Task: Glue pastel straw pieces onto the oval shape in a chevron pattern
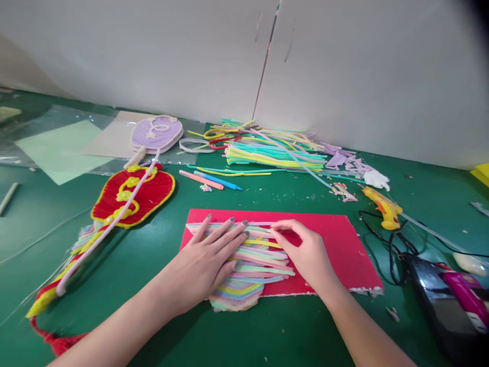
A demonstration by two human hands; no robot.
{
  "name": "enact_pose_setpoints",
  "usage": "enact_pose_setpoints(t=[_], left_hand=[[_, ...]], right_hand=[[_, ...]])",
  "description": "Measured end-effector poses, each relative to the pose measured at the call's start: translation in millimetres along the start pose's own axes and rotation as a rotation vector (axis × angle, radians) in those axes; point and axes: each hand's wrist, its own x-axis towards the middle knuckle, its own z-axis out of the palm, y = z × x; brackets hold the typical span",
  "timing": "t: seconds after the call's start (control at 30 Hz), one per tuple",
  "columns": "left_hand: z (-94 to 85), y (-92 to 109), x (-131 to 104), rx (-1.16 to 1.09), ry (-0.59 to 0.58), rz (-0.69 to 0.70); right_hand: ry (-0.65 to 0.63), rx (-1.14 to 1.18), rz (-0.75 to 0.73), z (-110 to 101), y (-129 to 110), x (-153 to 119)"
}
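Several pastel pipe cleaners [263,260] lie side by side in a striped layer on a red board [328,244]. My left hand [214,255] rests flat over their left part, fingers spread and pressing down. At the layer's upper right end, my right hand [303,250] pinches the tip of a pipe cleaner between thumb and index finger. A shaped piece of striped pipe cleaners [237,298] shows below the loose strips, overhanging the board's front edge. What lies beneath my left palm is hidden.
Left lies a red fan with yellow trim [112,188], behind it a lilac fan [158,133]. Bundles of pipe cleaners [275,155] and two pens [217,180] lie at the back. A yellow glue gun [384,208], its cord and a dark box [431,295] stand right.
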Motion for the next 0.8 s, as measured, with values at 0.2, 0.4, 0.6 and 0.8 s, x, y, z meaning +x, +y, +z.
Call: enact_pose_setpoints(t=[0.2, 0.4, 0.6, 0.8], left_hand=[[0.7, -0.5, -0.5, -0.002, 0.009, -0.001], [-0.4, 4.2, 2.4, -0.006, 0.032, 0.041], [1.1, 15.1, 11.4, 0.009, 0.026, 0.066], [4.5, 18.7, 16.6, 0.04, 0.017, 0.075]], right_hand=[[0.009, 0.004, 0.037, 0.6, -0.3, 0.8], [0.021, -0.012, -0.004, 2.7, 2.0, 0.5], [0.033, -0.016, -0.02, 3.1, 2.6, 1.3], [0.055, -0.024, 0.007, 4.5, -0.5, 2.9]])
